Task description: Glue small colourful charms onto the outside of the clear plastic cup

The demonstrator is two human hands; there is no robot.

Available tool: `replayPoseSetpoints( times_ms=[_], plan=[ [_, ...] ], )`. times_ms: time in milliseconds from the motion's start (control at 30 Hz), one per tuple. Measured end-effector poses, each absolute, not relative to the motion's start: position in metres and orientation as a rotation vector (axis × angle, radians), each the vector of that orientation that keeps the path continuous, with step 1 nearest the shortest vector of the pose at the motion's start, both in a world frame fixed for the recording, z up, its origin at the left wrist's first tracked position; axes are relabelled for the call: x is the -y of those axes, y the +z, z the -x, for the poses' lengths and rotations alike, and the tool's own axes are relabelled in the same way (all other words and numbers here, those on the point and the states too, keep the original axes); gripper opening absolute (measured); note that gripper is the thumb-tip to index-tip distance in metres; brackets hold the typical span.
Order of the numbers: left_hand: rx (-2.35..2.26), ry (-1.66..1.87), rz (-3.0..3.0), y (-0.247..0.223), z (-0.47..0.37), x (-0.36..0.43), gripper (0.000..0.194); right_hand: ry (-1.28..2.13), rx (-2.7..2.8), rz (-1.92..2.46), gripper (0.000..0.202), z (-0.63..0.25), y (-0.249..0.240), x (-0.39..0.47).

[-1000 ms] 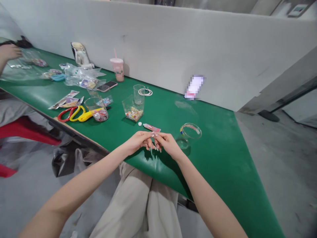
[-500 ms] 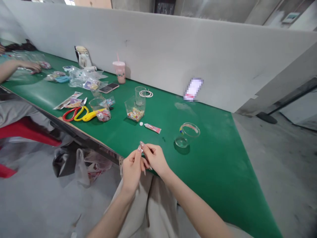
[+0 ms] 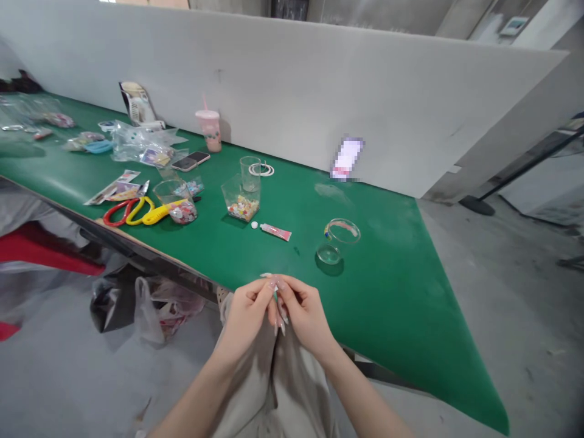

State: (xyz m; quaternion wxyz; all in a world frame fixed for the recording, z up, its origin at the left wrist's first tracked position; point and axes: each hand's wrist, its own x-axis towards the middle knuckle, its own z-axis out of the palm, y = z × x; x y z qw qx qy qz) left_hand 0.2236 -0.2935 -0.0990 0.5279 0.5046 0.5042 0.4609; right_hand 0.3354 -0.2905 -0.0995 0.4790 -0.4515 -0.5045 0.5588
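My left hand [image 3: 250, 307] and my right hand [image 3: 305, 307] meet fingertip to fingertip over the table's near edge. Both are closed in a pinch on a tiny whitish piece [image 3: 275, 288], mostly hidden by the fingers and too small to name. Beyond them lie a small pink-and-white tube [image 3: 276, 232] and a white cap [image 3: 254, 225]. A clear tumbler [image 3: 345, 236] lies on its side to the right, a small blue and yellow bit on its rim. Left of the tube, an angular clear cup [image 3: 241, 210] holds many small coloured pieces.
Red-and-yellow-handled scissors [image 3: 137, 211] and a yellow-handled tool [image 3: 159, 213] lie left, beside a clear cup of pink pieces [image 3: 183, 212]. Further back are phones [image 3: 191, 160], a pink drink cup [image 3: 210, 131] and plastic bags [image 3: 141, 140]. A white partition [image 3: 274, 91] borders the green table [image 3: 387, 304].
My hands have drawn level, thumbs now meeting at the middle, with the right hand lower. The view has shifted a little; the other person's arm at the far left is out of sight.
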Motion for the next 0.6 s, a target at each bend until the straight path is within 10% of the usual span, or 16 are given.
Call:
replayPoseSetpoints(
  times_ms=[600],
  plan=[
    [-0.696,0.842,-0.901,-0.058,-0.243,0.294,0.032,0.891,1.330,1.275,0.027,-0.422,-0.087,0.362]
  ],
)
